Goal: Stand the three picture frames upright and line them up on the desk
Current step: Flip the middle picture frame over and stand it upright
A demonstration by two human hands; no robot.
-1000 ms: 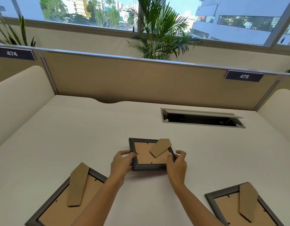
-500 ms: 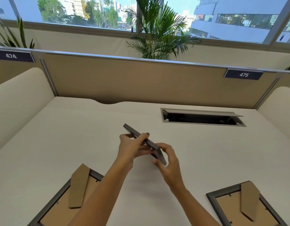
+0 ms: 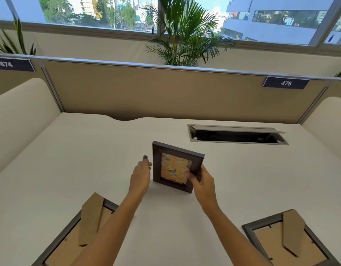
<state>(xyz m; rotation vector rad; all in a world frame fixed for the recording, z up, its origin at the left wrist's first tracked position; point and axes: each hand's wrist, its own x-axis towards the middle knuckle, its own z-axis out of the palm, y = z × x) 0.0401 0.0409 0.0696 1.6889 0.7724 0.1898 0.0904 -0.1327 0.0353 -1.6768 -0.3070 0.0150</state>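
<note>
A small dark picture frame point(image 3: 174, 166) with an orange emoji picture stands nearly upright at the middle of the desk, its front turned toward me. My right hand point(image 3: 202, 181) grips its lower right edge. My left hand point(image 3: 140, 175) hovers just left of the frame, fingers apart, touching or nearly touching its left edge. Two larger frames lie face down with cardboard backs and stands showing: one at the near left point(image 3: 77, 233), partly hidden by my left forearm, and one at the near right point(image 3: 288, 239).
A white desk point(image 3: 69, 160) is enclosed by tan partitions point(image 3: 165, 93) at the back and sides. An open cable hatch point(image 3: 236, 134) sits at the back right. Labels 474 and 475 hang on the partition; palm plants and windows lie beyond.
The small frame went from lying face down to being lifted, turned over and stood up with its picture facing me. My left hand let go and moved to its left side.
</note>
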